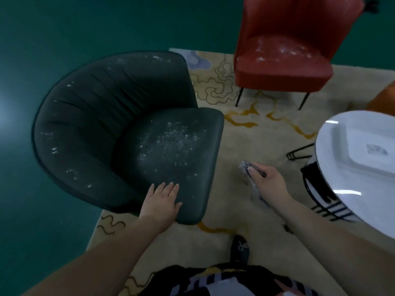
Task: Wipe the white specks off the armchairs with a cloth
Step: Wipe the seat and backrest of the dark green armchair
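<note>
Beside the dark green armchair (126, 133), whose seat remains speckled, the right hand (268, 182) pinches the cloth (248, 171), left hand (161, 199) flat on its front edge; red armchair (284, 52) beyond looks unwiped too.

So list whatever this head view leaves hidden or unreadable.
- Cloth: mostly hidden under the right hand; blurred.
- Red armchair: back cut off by the top edge.
- Orange object: cut off by the right edge, unidentifiable.
- Dark armchair: legs hidden beneath its seat, where the left hand rests.
</note>
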`<act>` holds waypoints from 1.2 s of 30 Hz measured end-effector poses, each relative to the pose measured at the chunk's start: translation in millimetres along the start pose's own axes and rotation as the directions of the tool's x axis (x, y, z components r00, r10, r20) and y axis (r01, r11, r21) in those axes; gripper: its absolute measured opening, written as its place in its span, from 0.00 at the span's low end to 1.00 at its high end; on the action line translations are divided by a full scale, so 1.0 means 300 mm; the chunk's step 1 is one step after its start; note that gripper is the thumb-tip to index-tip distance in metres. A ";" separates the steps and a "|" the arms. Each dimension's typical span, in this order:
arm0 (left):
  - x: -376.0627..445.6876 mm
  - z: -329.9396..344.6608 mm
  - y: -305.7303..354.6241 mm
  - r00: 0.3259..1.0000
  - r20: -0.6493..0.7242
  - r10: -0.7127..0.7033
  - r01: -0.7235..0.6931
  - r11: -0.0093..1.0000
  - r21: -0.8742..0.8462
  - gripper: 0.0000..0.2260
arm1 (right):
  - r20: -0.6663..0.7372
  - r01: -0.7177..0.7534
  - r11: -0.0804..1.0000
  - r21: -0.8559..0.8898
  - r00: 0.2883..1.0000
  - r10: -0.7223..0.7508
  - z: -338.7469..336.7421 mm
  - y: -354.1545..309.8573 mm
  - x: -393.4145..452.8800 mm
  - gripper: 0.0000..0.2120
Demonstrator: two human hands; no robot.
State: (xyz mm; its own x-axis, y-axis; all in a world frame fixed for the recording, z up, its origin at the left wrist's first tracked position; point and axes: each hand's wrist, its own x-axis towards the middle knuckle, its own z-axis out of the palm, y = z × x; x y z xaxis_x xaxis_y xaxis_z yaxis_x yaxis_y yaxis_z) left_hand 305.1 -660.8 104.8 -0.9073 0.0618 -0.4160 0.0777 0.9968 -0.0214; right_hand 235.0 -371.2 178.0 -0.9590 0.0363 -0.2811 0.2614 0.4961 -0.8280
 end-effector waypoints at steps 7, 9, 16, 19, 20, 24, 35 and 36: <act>0.136 -0.113 0.102 0.978 -0.012 -0.206 0.202 0.968 -0.152 0.28 | 0.165 0.035 0.997 -0.070 0.986 -0.023 -0.059 -0.027 0.323 0.14; 0.173 -0.140 0.097 0.970 0.001 -0.241 0.238 0.955 -0.178 0.28 | 0.205 0.060 0.994 -0.096 0.978 -0.039 -0.031 -0.048 0.401 0.13; 0.346 -0.158 0.004 0.921 0.098 -0.378 0.390 0.884 -0.256 0.28 | 0.327 0.121 0.992 -0.046 0.940 -0.100 0.120 -0.209 0.708 0.12; 0.412 -0.183 -0.055 0.899 0.124 -0.420 0.438 0.845 -0.307 0.28 | 0.363 0.176 0.981 -0.083 0.922 -0.135 0.154 -0.289 0.823 0.12; 0.428 -0.192 -0.076 0.892 0.114 -0.438 0.450 0.832 -0.325 0.28 | 0.368 0.191 0.977 -0.090 0.918 -0.146 0.171 -0.314 0.857 0.13; 0.479 -0.219 -0.169 0.856 0.115 -0.504 0.507 0.778 -0.371 0.28 | 0.427 0.239 0.964 -0.115 0.888 -0.169 0.281 -0.402 0.973 0.14; 0.510 -0.081 -0.309 0.576 0.316 -0.754 0.742 0.319 -0.589 0.30 | 0.780 0.291 0.954 -0.075 0.613 -0.126 0.765 -0.533 1.186 0.17; 0.522 -0.069 -0.318 0.544 0.330 -0.772 0.751 0.273 -0.601 0.30 | 0.803 0.304 0.948 -0.093 0.585 -0.109 0.813 -0.538 1.213 0.17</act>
State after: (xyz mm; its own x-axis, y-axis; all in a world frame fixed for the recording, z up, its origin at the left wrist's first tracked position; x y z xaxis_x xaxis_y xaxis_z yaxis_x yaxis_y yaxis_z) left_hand 147.0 -745.1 60.4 -0.4174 -0.7524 -0.5096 -0.9087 0.3496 0.2282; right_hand -129.3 -649.5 91.0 -0.5021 -0.7298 -0.4640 -0.0544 0.5621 -0.8253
